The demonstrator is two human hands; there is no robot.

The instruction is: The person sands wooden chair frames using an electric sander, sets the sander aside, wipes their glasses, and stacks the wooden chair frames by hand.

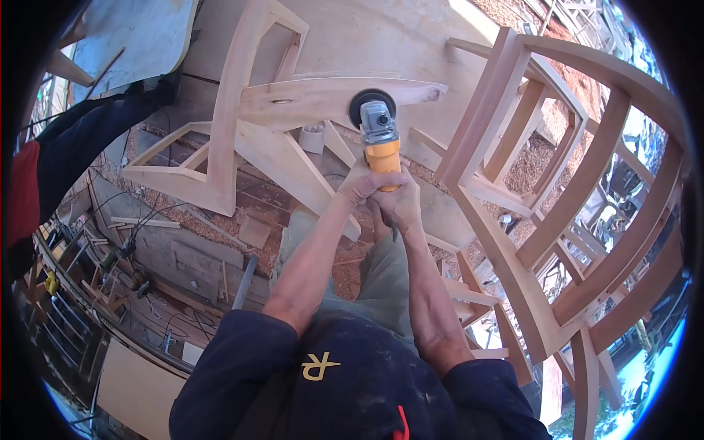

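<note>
Both hands are closed around the yellow body of an angle grinder [384, 156] with a grey metal head. My left hand [358, 183] wraps it from the left, and my right hand [400, 205] grips its rear end from the right. The grinder's dark round disc [364, 101] lies over the lower edge of a curved wooden board [315, 98]; I cannot tell how firmly it touches. That board meets a pale wooden chair frame [227, 125] on the left. Below it a flat wooden piece [286, 158] slants down, beside a small white cup-like container [312, 138].
A large slatted wooden chair frame [506, 110] stands close on my right. Another person's dark trouser leg [110, 117] shows at the left. Cords, tools and offcuts [121, 271] clutter the lower left. Sawdust [532, 165] and wood shavings cover the ground.
</note>
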